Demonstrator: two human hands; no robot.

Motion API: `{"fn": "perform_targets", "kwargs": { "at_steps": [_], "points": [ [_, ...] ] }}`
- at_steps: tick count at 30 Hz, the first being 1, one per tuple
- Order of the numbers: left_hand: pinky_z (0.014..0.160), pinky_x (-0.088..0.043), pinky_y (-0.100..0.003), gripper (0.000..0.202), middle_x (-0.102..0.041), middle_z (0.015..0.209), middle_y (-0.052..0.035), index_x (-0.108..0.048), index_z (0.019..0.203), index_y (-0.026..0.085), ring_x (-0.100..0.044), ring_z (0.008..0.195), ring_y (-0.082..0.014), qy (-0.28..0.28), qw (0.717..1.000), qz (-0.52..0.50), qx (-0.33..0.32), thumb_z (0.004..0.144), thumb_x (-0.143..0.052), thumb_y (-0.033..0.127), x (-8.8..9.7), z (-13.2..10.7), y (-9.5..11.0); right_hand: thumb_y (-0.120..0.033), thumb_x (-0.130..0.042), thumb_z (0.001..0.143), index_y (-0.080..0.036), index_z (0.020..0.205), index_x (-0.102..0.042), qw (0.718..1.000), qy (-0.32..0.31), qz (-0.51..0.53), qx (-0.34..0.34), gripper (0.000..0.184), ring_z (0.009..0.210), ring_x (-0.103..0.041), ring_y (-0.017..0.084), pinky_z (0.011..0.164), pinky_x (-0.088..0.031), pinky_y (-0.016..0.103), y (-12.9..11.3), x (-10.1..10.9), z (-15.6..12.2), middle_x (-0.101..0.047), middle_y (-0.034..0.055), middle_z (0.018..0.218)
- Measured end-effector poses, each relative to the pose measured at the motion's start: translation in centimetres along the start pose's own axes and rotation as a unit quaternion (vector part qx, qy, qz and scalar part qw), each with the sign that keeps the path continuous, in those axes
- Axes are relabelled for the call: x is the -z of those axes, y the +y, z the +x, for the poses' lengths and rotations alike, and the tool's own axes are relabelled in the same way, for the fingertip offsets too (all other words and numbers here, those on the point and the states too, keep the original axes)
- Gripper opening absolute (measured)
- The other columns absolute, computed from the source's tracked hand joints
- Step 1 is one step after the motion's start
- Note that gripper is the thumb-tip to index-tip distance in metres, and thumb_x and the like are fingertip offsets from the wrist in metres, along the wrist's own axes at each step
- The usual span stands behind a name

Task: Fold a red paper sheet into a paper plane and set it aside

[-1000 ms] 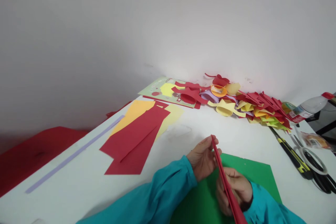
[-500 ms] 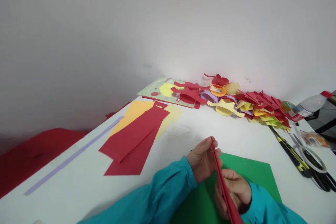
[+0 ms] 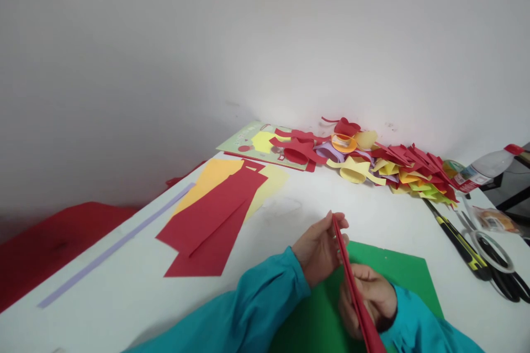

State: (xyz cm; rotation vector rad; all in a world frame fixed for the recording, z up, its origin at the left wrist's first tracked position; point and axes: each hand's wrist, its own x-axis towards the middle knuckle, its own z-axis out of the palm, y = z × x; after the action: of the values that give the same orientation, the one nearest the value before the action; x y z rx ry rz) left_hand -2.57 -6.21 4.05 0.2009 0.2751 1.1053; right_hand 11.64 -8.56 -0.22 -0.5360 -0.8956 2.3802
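Observation:
A folded red paper strip (image 3: 351,292) stands on edge between my two hands, above a green sheet (image 3: 389,270) on the white table (image 3: 124,298). My left hand (image 3: 317,251) pinches the far end of the strip with closed fingers. My right hand (image 3: 368,298) grips the strip lower down, partly hidden behind it. Both arms wear teal sleeves.
Red and yellow paper sheets (image 3: 211,215) lie to the left, beside a lilac strip (image 3: 111,248). A heap of coloured paper scraps (image 3: 372,162) runs along the wall. A utility knife (image 3: 459,242), tape ring (image 3: 492,245), scissors (image 3: 509,284) and a bottle (image 3: 488,168) sit at the right.
My left hand's fingers have shifted slightly along the top of the red strip; everything else stays where it was.

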Motion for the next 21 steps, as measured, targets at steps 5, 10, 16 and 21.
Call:
{"fn": "perform_targets", "kwargs": {
  "at_steps": [5,10,16,21],
  "points": [
    [0.05,-0.043,-0.022,0.028,-0.061,0.091,-0.0022,-0.064,0.088,0.017,-0.053,0.059,-0.0089,0.071,0.995,0.063,-0.009,0.071,-0.067,0.039,-0.2,0.4,0.2,-0.046,-0.067,0.067,-0.017,0.063,-0.046,0.999,0.02,-0.019,0.031,0.037,0.028,-0.043,0.008,0.03,-0.036,0.017,-1.0,0.4,0.2,-0.052,-0.0027,0.039],
    [0.053,-0.044,-0.025,0.032,-0.064,0.069,-0.0074,-0.067,0.079,0.009,-0.057,0.059,-0.0134,0.078,0.973,0.201,-0.077,0.059,-0.077,0.033,-0.6,0.3,0.2,-0.049,-0.065,0.07,-0.014,0.07,-0.054,0.967,0.149,-0.192,0.077,0.037,0.038,-0.048,0.008,0.039,-0.036,0.017,-3.3,0.1,-0.2,-0.056,-0.0006,0.046],
    [0.052,-0.047,-0.025,0.028,-0.065,0.058,-0.0046,-0.07,0.065,0.011,-0.057,0.052,-0.0135,0.186,0.918,0.321,-0.142,0.049,-0.08,0.031,-1.0,0.1,0.3,-0.048,-0.057,0.075,-0.014,0.054,-0.05,0.827,0.23,-0.486,0.164,0.04,0.044,-0.032,0.006,0.043,-0.025,0.02,-3.8,-0.9,-0.6,-0.039,-0.0052,0.045],
    [0.05,-0.049,-0.026,0.029,-0.065,0.058,-0.0056,-0.069,0.062,0.01,-0.058,0.051,-0.0141,0.197,0.907,0.336,-0.16,0.048,-0.08,0.034,-1.0,0.1,0.6,-0.039,-0.05,0.081,-0.015,0.054,-0.05,0.743,0.214,-0.604,0.193,0.036,0.045,-0.034,0.007,0.045,-0.027,0.021,-3.5,-1.0,-0.8,-0.038,-0.0043,0.046]
  ]
}}
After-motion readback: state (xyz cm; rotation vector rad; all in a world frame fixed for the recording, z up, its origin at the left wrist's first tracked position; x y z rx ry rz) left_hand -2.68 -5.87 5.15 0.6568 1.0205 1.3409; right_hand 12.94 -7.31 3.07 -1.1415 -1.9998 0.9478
